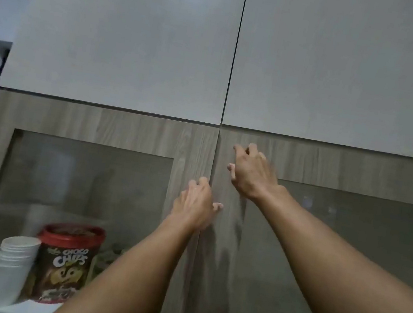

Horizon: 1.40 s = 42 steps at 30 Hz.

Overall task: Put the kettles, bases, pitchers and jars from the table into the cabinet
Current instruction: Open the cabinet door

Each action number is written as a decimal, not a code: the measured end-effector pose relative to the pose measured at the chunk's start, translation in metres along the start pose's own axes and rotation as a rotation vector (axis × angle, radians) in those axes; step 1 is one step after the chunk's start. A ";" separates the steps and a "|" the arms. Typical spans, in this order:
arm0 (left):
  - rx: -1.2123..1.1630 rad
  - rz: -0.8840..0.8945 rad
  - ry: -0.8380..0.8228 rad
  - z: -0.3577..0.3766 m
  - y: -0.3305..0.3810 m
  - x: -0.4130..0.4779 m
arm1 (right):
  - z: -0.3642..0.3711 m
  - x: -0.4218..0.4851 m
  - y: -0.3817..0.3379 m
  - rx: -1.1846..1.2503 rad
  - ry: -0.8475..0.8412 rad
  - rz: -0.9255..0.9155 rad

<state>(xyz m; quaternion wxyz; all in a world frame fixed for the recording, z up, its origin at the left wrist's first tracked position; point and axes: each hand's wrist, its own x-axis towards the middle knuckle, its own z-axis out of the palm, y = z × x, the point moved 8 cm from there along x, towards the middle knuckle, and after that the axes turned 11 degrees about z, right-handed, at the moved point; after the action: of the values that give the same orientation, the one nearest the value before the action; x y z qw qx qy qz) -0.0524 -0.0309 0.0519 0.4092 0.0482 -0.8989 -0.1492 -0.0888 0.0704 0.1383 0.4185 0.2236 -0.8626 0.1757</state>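
Both hands are at the centre seam of the cabinet [96,125], mid-frame. Left hand [196,206] has fingers curled at the left door's edge, holding nothing. Right hand [250,171], higher, is loosely curled on the right door; blurred. Doors look shut. No kettles, bases, pitchers or jars in view. Behind the lower-left glass: cups [13,266], tub [65,261]. Doors likely light, stiff; glass panes fragile, so pull by the wooden edge.

both wood-framed glass doors [195,149] stand shut, blocking the shelf with paper cups [13,269].
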 end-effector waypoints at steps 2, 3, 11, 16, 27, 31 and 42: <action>-0.006 -0.017 0.029 0.008 -0.011 0.013 | 0.009 0.021 -0.001 0.013 0.010 0.016; -0.006 -0.025 0.044 0.011 -0.016 0.019 | 0.014 0.032 -0.003 0.012 0.013 0.028; -0.043 -0.049 0.089 0.010 -0.019 0.011 | 0.005 0.051 -0.011 0.201 0.019 0.148; -0.339 -0.189 -0.003 0.017 -0.020 -0.030 | -0.024 0.033 -0.013 0.312 0.030 0.155; -0.547 -0.072 -0.034 -0.047 0.088 -0.176 | -0.174 -0.097 -0.007 0.371 0.119 0.238; -0.628 0.062 0.035 -0.068 0.162 -0.236 | -0.251 -0.158 0.025 0.435 0.196 0.359; -1.023 0.224 -0.148 -0.059 0.394 -0.372 | -0.399 -0.350 0.183 0.198 0.213 0.652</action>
<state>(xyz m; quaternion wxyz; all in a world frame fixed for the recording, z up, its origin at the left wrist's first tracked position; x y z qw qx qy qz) 0.2514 0.4081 -0.0586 0.3293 -0.2645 -0.7375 -0.5270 0.2628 0.5035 0.0718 0.4043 -0.0436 -0.8187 0.4054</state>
